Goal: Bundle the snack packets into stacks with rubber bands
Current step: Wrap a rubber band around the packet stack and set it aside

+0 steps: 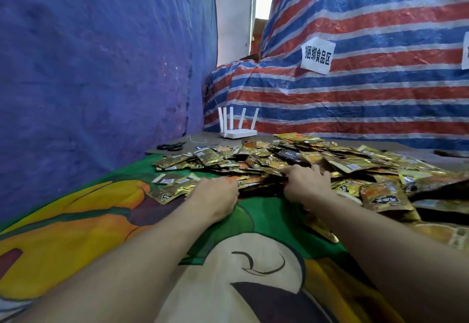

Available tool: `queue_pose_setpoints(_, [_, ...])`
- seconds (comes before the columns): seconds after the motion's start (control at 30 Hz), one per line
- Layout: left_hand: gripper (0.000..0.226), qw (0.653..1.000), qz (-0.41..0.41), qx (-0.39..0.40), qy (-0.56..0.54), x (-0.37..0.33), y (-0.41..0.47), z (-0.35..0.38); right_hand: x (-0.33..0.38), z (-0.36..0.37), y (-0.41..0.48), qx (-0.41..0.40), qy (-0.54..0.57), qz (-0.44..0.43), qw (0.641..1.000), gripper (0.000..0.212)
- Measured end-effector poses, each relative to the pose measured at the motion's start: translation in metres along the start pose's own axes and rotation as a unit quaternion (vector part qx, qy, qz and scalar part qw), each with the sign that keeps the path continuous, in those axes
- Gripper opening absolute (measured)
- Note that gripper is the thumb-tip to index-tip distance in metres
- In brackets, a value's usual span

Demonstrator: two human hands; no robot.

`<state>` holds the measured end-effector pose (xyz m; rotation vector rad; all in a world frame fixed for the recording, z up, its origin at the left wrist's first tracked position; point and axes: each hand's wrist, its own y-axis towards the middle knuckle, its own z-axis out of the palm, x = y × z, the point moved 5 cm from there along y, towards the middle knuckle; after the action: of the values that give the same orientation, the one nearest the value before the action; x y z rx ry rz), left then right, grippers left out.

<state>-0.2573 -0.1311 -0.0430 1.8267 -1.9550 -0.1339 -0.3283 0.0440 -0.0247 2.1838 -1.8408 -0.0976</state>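
Observation:
A big heap of gold and orange snack packets [317, 160] covers the far and right part of a table with a cartoon-print cloth [253, 267]. My left hand [215, 193] and my right hand [304, 183] both reach into the near edge of the heap, on either side of a low stack of packets [258, 183]. The fingers of each hand curl around that stack's ends. Fingertips are hidden among the packets. No rubber band is visible in either hand.
Black scissors [170, 146] and a thin white string [196, 140] lie at the far left of the table. A white router [237, 126] with several antennas stands behind the heap. Blue tarp walls the left; striped tarp with a paper sign [317, 56] rises behind.

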Motion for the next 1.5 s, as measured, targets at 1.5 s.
queue_pose_setpoints(1.5, [0.045,0.350,-0.198,0.048,-0.914,-0.085,-0.054,-0.042,-0.052,-0.044,-0.146,0.116,0.781,0.224,0.571,0.041])
